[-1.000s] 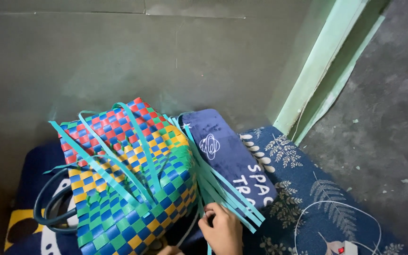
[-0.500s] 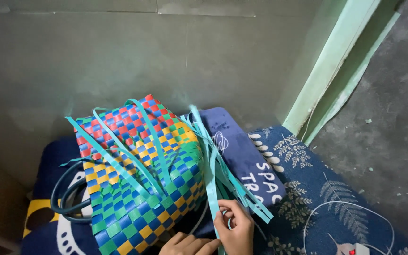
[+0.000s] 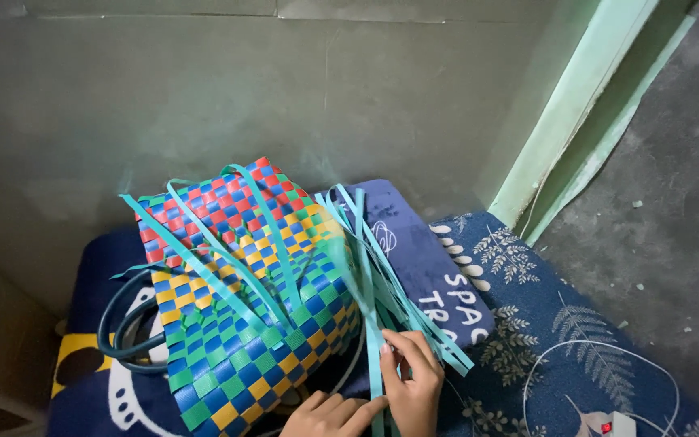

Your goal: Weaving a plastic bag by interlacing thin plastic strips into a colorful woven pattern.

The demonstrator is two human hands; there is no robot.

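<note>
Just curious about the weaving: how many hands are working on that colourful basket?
2: the left hand at the bottom edge beside the woven basket, the right hand touching the loose teal strips. Neither is fully in view.

Basket (image 3: 244, 307) on mattress (image 3: 576, 356), strips (image 3: 382, 275) to its right

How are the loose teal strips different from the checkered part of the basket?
The loose teal strips are one plain colour; the woven basket wall is a check of red, blue, yellow and green. The strips hang free and fan out; the wall is tightly interlaced. The right hand pinches a strip, while the left hand sits at the basket's bottom edge. Both look like the same flat band material.
</note>
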